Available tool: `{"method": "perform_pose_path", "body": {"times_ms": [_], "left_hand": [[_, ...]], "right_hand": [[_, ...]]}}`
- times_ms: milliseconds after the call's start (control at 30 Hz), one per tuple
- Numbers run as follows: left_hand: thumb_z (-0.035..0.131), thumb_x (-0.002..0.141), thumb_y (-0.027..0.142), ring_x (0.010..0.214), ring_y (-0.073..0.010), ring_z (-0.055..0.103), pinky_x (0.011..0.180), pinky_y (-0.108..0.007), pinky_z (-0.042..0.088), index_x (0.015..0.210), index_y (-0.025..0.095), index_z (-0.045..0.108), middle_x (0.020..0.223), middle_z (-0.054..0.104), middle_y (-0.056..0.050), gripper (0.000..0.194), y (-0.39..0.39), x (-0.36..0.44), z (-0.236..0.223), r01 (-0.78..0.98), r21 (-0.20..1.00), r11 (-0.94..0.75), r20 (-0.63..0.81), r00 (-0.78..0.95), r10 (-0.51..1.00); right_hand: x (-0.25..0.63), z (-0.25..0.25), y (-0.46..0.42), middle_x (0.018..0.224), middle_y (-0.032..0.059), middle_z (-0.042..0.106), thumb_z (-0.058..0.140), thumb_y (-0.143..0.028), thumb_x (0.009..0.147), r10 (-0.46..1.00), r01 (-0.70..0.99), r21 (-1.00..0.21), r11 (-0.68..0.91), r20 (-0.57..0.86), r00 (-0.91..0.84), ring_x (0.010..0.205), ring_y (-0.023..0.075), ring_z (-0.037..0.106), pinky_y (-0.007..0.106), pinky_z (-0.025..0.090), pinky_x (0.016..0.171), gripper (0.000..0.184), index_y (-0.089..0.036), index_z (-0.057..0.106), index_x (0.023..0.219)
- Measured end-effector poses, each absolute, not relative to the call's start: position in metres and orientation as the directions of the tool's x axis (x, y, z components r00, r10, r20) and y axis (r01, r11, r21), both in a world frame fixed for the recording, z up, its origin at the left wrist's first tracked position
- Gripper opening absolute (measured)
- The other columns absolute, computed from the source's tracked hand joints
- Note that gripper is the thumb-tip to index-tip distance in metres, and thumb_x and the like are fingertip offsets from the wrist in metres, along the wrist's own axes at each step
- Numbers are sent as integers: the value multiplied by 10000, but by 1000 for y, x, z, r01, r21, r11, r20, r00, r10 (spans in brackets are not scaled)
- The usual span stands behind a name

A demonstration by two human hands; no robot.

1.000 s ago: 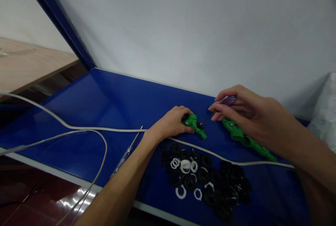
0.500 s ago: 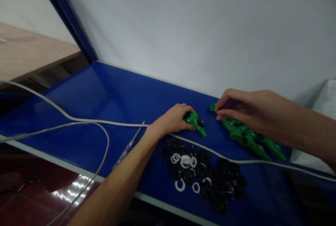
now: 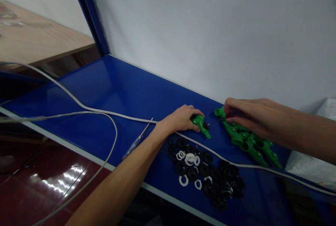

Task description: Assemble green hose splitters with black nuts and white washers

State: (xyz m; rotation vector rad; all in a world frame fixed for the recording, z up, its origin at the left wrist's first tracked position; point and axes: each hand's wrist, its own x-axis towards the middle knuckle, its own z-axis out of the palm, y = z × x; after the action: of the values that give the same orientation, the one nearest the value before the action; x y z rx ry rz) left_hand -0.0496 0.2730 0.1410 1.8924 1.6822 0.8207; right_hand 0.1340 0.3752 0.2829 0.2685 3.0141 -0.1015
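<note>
My left hand (image 3: 185,118) is closed around a green plastic valve fitting (image 3: 201,123), holding it on the blue table. A small black part sits on the fitting's right side. My right hand (image 3: 248,115) grips a screwdriver whose thin shaft (image 3: 216,121) points left, its tip at that black part. The fingers hide most of its dark handle. Several more green valve fittings (image 3: 237,137) lie partly beneath my right hand.
Black rings (image 3: 193,173) and white rings (image 3: 183,180) lie nearer me, beside a heap of small black parts (image 3: 228,184). A clear-handled screwdriver (image 3: 135,145) rests left of my forearm. A pale cable (image 3: 136,118) crosses the blue table (image 3: 126,82). White wrapped goods (image 3: 304,166) stand right.
The view has swung left, so the table's contents sit further right. My right hand has rolled over around the screwdriver handle. The left hand keeps its hold on the fitting.
</note>
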Motion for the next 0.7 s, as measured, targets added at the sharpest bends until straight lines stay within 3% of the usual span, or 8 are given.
{"method": "perform_pose_path", "body": {"times_ms": [233,367,500,700], "left_hand": [[833,789,358,1099,-254,610,1012,-356,458,1323,233,681,1179,664,-77,569,273,-50,141,716,686,-132,119,68,991],[830,792,362,1107,-260,611,1026,-372,459,1324,225,675,1193,664,-80,571,272,-50,142,720,681,-129,115,69,991],[829,780,353,1119,-261,605,1032,-374,461,1303,211,684,1180,664,-79,561,270,-52,140,716,684,-141,126,75,989],[805,794,324,1026,-225,629,956,-348,496,1278,225,707,1135,674,-56,504,270,-58,140,671,726,-150,125,86,988]], "right_hand": [[136,276,389,812,81,609,442,-339,1022,135,102,249,963,-121,-983,630,205,575,351,385,595,246,-204,615,911],[138,270,389,876,71,629,521,-194,946,94,75,210,975,-79,-992,662,189,586,314,390,597,147,-209,605,1066],[134,271,387,847,51,615,494,-101,922,88,63,194,979,-120,-989,615,162,542,292,353,565,194,-228,601,1022],[121,278,372,817,38,615,561,-140,923,29,-1,224,975,-128,-991,605,153,522,306,345,568,96,-212,625,918]]}}
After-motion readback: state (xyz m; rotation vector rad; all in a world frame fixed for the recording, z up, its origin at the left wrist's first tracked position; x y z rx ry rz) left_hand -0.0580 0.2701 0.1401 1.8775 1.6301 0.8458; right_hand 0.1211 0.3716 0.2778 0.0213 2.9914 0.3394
